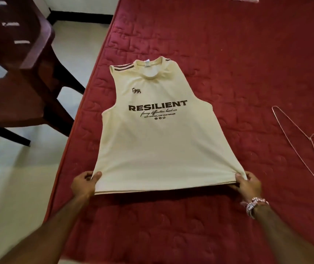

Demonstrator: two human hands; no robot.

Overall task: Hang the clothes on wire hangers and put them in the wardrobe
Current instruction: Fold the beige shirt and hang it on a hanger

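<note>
The cream sleeveless shirt [152, 134] lies front-up near the bed's [238, 54] left edge. The left hand [84, 182] and right hand [248, 184] each pinch a hem corner. The wire hanger [302, 149] lies apart on open quilt to the right.

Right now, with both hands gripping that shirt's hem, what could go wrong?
The wire hanger lies apart on the right, so the right hand must let go; the sleeveless shirt may sag or wrinkle. The shirt lies near the left edge of the bed; a tug might slide it off.
</note>
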